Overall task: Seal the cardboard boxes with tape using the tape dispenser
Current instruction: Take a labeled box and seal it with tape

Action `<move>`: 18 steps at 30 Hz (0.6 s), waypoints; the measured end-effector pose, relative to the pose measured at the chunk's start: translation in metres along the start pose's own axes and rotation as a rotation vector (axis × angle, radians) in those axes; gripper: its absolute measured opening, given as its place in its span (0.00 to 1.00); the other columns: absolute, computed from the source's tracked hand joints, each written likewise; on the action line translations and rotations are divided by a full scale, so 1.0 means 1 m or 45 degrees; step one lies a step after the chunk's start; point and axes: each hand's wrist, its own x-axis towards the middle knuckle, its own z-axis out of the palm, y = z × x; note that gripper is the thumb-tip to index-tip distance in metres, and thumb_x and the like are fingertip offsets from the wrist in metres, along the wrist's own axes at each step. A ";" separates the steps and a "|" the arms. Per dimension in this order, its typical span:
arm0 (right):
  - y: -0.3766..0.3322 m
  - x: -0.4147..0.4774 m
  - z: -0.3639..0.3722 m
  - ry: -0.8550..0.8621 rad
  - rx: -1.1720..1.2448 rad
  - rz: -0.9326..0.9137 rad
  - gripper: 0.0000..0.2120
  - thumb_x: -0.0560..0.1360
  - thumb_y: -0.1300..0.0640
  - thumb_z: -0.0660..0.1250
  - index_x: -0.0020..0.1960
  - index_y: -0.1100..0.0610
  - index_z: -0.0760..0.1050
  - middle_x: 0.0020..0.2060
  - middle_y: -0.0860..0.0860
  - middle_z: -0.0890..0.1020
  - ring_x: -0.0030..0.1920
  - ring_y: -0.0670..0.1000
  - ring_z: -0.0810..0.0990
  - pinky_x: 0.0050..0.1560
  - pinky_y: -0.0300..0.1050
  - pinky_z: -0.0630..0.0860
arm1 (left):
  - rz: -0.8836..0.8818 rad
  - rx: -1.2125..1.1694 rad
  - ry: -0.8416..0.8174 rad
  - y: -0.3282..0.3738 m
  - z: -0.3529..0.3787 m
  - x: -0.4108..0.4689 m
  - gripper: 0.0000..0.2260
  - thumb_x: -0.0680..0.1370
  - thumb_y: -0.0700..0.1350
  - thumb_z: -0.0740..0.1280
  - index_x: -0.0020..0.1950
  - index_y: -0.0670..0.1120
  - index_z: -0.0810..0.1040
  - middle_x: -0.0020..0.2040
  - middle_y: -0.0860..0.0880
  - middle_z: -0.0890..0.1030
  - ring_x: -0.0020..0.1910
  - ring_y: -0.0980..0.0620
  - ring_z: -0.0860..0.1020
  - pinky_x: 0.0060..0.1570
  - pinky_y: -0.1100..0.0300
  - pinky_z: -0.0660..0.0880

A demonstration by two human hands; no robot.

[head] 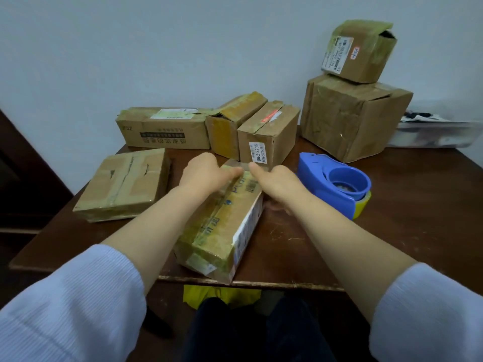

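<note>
2 hands (206, 171) (277, 182) around far end of taped box (222, 228), thumbs (234, 172) atop (tape dispenser (317, 176) rightward)

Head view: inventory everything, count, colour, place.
near box: 1, yellowish brown, table's front edge
flat box: 1, brown, left
back boxes: 3, brown, rear row
big box: 1, brown, back right
small box: 1, brown, atop big box
tape dispenser: 1, blue, right of near box
table: 1, dark brown
tray: 1, clear, far right
yellow item: 1, below table edge
hands: 2, left hand and right hand grip near box's far end
</note>
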 end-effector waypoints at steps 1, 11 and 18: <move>-0.004 0.004 0.005 0.003 -0.036 0.009 0.31 0.77 0.36 0.55 0.60 0.62 0.74 0.55 0.56 0.79 0.56 0.58 0.77 0.55 0.52 0.75 | -0.012 -0.007 0.018 -0.001 0.002 0.001 0.25 0.73 0.63 0.67 0.38 0.40 0.77 0.44 0.42 0.79 0.39 0.44 0.78 0.28 0.57 0.64; 0.011 0.027 0.019 0.273 -0.179 -0.037 0.24 0.79 0.40 0.56 0.50 0.61 0.76 0.42 0.54 0.79 0.47 0.58 0.80 0.41 0.50 0.73 | -0.056 -0.201 0.013 -0.017 0.007 0.004 0.27 0.73 0.64 0.67 0.40 0.39 0.82 0.33 0.47 0.78 0.33 0.47 0.77 0.34 0.56 0.72; 0.013 0.029 0.015 0.193 0.078 0.006 0.20 0.81 0.46 0.54 0.39 0.58 0.70 0.34 0.51 0.72 0.37 0.52 0.73 0.42 0.49 0.70 | -0.007 -0.224 0.019 -0.019 0.000 0.007 0.23 0.78 0.59 0.63 0.31 0.43 0.69 0.34 0.47 0.74 0.34 0.46 0.73 0.37 0.53 0.75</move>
